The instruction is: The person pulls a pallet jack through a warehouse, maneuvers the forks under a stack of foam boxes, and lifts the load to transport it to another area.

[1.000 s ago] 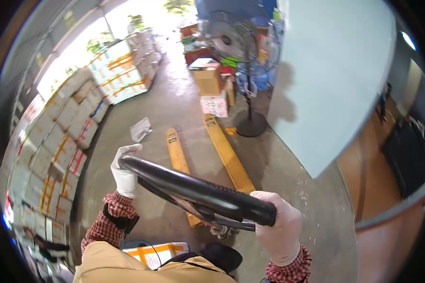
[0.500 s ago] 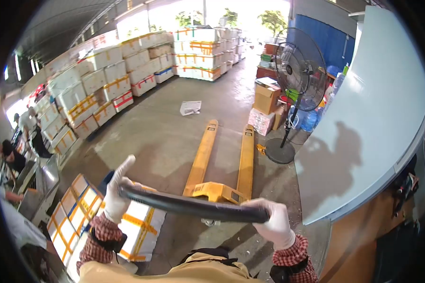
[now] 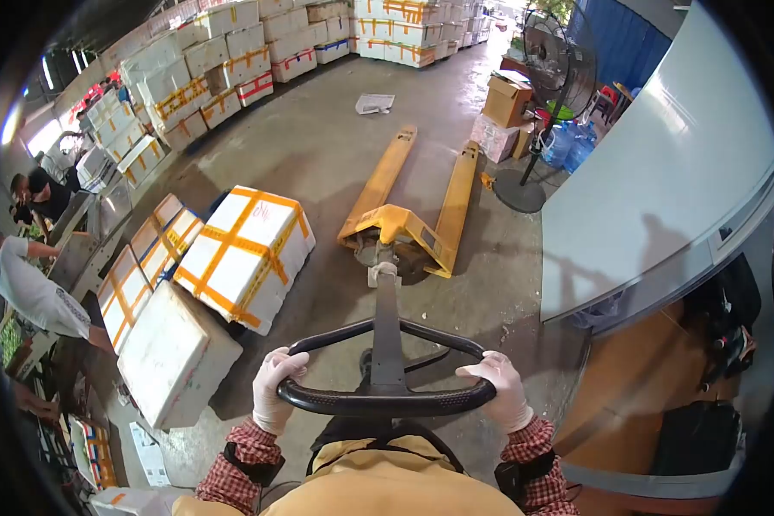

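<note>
My left hand (image 3: 275, 391), in a white glove, is closed round the left corner of the black loop handle (image 3: 385, 402) of a pallet jack. At the right corner, my gloved right hand (image 3: 501, 391) grips the same handle. From the handle a dark shaft (image 3: 389, 335) runs down to the yellow pallet jack body (image 3: 397, 225). Its two yellow forks (image 3: 457, 198) lie low over the concrete floor, pointing away from me, with nothing on them. Parts of my fingers are hidden behind the handle.
Taped white foam boxes (image 3: 241, 258) stand close on the left, with more stacked (image 3: 228, 53) at the back. A standing fan (image 3: 520, 191) and cartons (image 3: 506, 101) are right of the forks. A pale panel (image 3: 645, 181) borders the right. People (image 3: 39, 284) work at far left.
The view has tilted down, bringing the whole handle and shaft into sight. My left hand's raised finger has come down round the handle, and the handle sits lower and nearer my body.
</note>
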The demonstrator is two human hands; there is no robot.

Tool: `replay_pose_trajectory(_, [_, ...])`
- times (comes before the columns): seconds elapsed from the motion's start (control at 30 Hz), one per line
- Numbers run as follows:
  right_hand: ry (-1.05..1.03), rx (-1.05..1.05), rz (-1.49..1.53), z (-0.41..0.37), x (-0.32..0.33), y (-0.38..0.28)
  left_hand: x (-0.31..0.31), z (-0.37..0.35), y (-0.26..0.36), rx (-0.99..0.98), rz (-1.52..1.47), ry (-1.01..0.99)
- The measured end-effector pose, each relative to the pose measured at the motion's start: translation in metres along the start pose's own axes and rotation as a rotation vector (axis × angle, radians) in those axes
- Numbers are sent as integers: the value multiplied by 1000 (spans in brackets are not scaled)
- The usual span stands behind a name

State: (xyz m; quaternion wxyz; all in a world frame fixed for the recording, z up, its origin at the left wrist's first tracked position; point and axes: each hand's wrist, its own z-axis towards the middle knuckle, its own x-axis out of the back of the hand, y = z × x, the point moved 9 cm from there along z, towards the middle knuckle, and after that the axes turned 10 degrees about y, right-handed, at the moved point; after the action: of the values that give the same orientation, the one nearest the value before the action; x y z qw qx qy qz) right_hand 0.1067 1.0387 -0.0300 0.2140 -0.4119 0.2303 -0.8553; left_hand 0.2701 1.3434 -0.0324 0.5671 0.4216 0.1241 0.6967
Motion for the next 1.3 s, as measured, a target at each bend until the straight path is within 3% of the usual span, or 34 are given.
replay_pose_trajectory(0.23, [2,-34,-24,20,58,-43,27,9,68,-17,125,-86])
replay_pose_trajectory(0.33, [93,-249,74,56,79,-49,39,63,90,-98,173,-143])
replay_pose_trajectory(0.37, [161,-359,149,56,84,-33,44,81,89,-110,123,-135])
replay_pose_trajectory(0.4, [346,-223,87,70,90,-43,49,99,86,-124,73,-126])
replay_pose_trajectory(0.47, [581,-165,63,91,92,-53,53,136,76,-178,-120,-67])
replay_pose_trajectory(0.53, [718,-306,83,99,87,-37,57,174,59,-240,-235,64])
replay_pose_trajectory(0.63, [844,-248,-116,141,69,-57,40,238,7,-77,-324,10])
replay_pose_trajectory(0.67, [901,-307,-58,147,62,-55,23,262,-8,-64,-372,-8])
replay_pose_trajectory(0.73, [975,-248,-268,142,58,-76,11,289,-13,-69,-450,-108])
replay_pose_trajectory(0.8, [1059,-270,-413,123,60,-88,24,270,-13,-91,-503,-206])
replay_pose_trajectory(0.9, [1116,-650,-369,67,50,-125,38,257,-7,-222,-501,-436])
replay_pose_trajectory(0.97, [1100,-513,-603,102,35,-185,43,257,-6,-264,-560,-472])
replay_pose_trajectory(1.0, [1061,-445,-687,102,30,-200,39,264,-5,-344,-550,-496])
replay_pose_trajectory(1.03, [1050,-504,-722,89,26,-206,35,270,-4,-423,-541,-526])
replay_pose_trajectory(1.1, [1121,-473,-474,65,15,-218,3,283,-17,-309,-597,-638])
replay_pose_trajectory(1.17, [999,-399,-483,80,-8,-249,-25,308,-15,-339,-754,-533])
replay_pose_trajectory(1.23, [999,-573,-767,65,-24,-260,-67,325,-8,-382,-805,-454])
replay_pose_trajectory(1.3, [1073,-382,-868,48,-32,-261,-106,339,6,-473,-875,-364])
